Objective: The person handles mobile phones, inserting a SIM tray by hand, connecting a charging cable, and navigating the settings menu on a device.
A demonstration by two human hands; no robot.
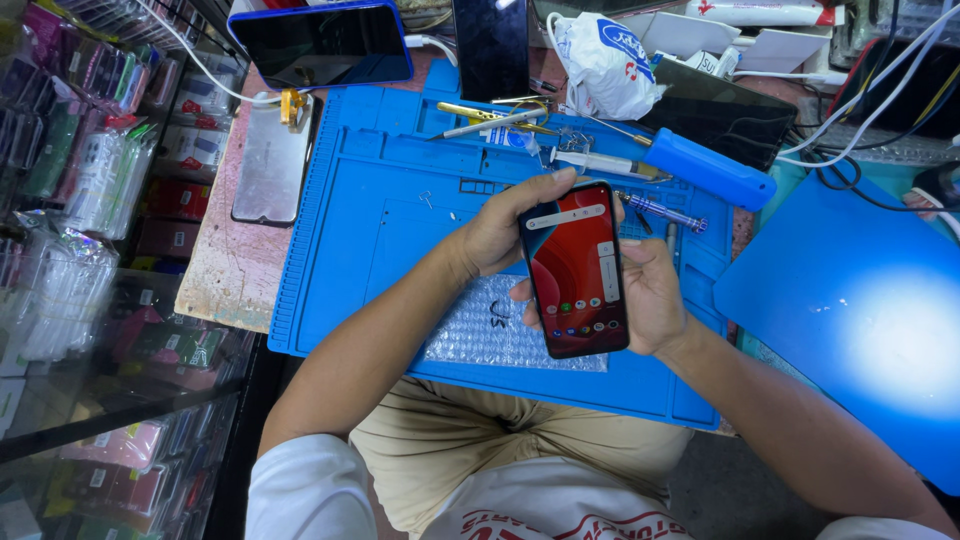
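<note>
A black smartphone [575,268] with a lit red screen is held upright over the blue work mat [360,230]. My left hand [500,232] grips its left edge, with the thumb curled over the top corner. My right hand [652,292] holds the right edge, its thumb resting by the side of the screen. A sheet of bubble wrap [480,335] lies on the mat under the phone.
A blue-handled screwdriver [700,168], tweezers [490,118] and small drivers lie at the mat's far side. Two dark phones [325,45] stand behind, beside a white plastic bag [605,65]. A bare screen panel [270,165] lies left; a blue pad [850,310] lies right. Glass display case with packaged accessories at left.
</note>
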